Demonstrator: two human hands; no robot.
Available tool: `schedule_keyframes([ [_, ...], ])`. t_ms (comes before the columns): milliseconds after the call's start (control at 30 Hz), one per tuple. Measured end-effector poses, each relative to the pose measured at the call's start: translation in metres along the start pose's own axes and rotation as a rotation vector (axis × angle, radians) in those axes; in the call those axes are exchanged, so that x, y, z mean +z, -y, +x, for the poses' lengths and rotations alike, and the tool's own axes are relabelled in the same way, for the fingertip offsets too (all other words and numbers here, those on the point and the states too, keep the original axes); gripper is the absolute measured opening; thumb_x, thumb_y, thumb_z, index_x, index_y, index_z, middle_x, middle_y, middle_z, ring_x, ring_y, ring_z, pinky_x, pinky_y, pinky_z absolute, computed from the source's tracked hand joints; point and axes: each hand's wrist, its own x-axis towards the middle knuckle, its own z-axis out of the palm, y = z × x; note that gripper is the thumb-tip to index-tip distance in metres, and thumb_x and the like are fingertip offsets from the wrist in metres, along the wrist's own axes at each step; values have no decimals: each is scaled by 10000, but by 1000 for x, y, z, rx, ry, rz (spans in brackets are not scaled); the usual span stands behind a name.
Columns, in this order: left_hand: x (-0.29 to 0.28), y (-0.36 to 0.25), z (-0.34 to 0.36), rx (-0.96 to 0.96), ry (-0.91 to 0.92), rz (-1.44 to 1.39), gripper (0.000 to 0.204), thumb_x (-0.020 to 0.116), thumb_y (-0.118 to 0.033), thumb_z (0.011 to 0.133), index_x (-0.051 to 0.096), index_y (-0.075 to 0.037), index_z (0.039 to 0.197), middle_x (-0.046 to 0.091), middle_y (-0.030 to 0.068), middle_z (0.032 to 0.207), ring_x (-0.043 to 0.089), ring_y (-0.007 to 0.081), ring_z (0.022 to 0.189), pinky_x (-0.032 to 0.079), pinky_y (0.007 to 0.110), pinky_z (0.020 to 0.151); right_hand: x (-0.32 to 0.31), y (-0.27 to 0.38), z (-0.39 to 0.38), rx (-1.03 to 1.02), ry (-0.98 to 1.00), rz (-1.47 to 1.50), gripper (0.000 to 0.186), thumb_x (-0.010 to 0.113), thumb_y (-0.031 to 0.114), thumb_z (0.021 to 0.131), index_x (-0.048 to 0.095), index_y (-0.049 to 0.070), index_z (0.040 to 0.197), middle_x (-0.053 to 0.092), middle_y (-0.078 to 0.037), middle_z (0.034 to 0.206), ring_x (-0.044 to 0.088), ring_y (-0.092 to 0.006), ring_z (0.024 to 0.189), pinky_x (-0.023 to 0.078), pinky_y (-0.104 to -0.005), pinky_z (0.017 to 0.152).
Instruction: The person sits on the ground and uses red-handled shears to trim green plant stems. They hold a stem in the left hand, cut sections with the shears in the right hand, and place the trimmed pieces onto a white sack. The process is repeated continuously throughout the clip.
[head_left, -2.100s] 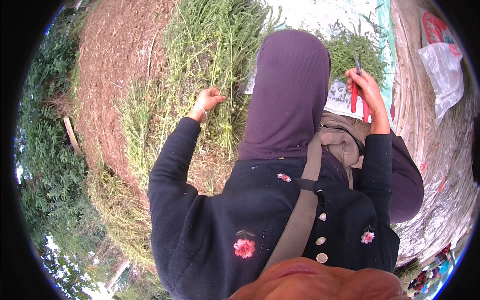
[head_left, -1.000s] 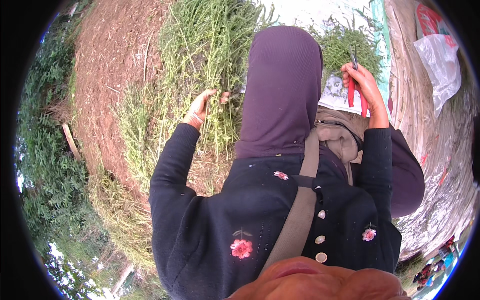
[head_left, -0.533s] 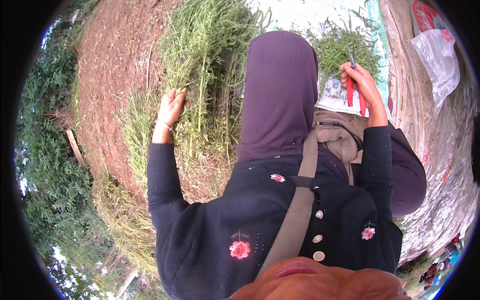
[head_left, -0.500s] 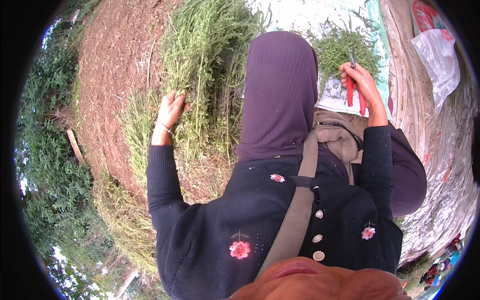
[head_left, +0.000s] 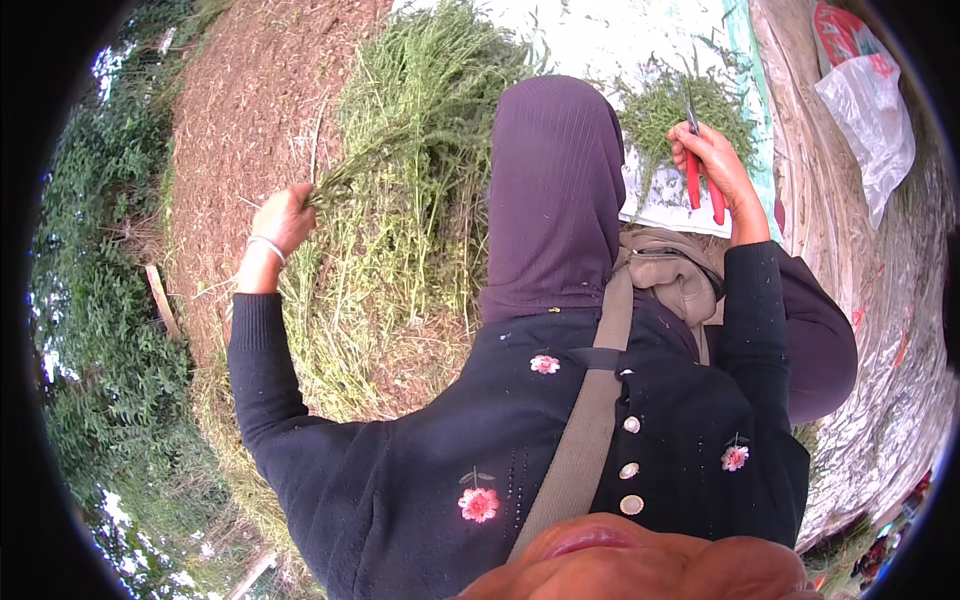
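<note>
1. Red-handled clippers (head_left: pixel 693 182) sit in the right hand (head_left: pixel 718 162), its grip clamped around them, dark blades pointing away from the person and the two handle ends apart, toward the body; whether the blades meet I cannot tell
2. Green stems in a thin bunch (head_left: pixel 348 176) are clamped in the left hand (head_left: pixel 284 218), whose grip is together around their near end; the bunch slants away to the right over a larger heap of stems (head_left: pixel 400 255)
3. Pale bracelet (head_left: pixel 267 246) around the left wrist
4. Just beyond the right hand, a loose pile of leafy sprigs (head_left: pixel 655 115) lies on a white sheet (head_left: pixel 592 45) with a light green edge
5. Purple cloth covers a raised leg (head_left: pixel 555 200) between the two hands, hiding part of the heap
6. Brown bag (head_left: pixel 680 280) beside that leg, its strap (head_left: pixel 582 445) crossing a dark cardigan (head_left: pixel 420 480) with pink flowers
7. Farther left, bare reddish soil (head_left: pixel 245 110), then dense green bushes (head_left: pixel 95 320)
8. Farther right, crinkled plastic sheeting (head_left: pixel 800 150) and a clear plastic bag (head_left: pixel 868 120) with red on it
</note>
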Motion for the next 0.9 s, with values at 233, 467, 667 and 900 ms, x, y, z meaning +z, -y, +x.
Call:
schedule_keyframes([
  [233, -60, 38, -7, 11, -260, 442, 164, 558, -169, 785, 627, -151, 933, 628, 106, 795, 609, 300, 725, 480, 400, 636, 3, 5, 0, -35, 20, 31, 241, 520, 259, 881, 550, 30, 947, 538, -6, 758, 524, -91, 688, 441, -222, 647],
  [467, -119, 19, 3, 116, -212, 554, 195, 540, -111, 785, 644, -161, 941, 624, 122, 837, 615, 284, 752, 492, 377, 668, -7, 19, -6, -100, -10, 56, 229, 518, 252, 881, 544, 33, 944, 536, 0, 746, 520, -85, 673, 436, -214, 631],
  [667, -141, -6, 16, 166, -120, 348, 197, 591, -117, 735, 639, -99, 925, 628, 148, 803, 601, 320, 760, 476, 375, 690, -8, 25, -10, -133, -9, 30, 221, 493, 239, 886, 550, 29, 924, 535, 3, 741, 517, -88, 662, 431, -216, 622],
  [900, -281, 25, -63, -90, -325, 617, 166, 610, -92, 701, 640, -107, 864, 612, 150, 824, 591, 297, 818, 464, 364, 719, -7, 35, -13, -149, -36, 112, 228, 516, 253, 882, 552, 31, 924, 536, 7, 737, 510, -79, 657, 429, -213, 615],
])
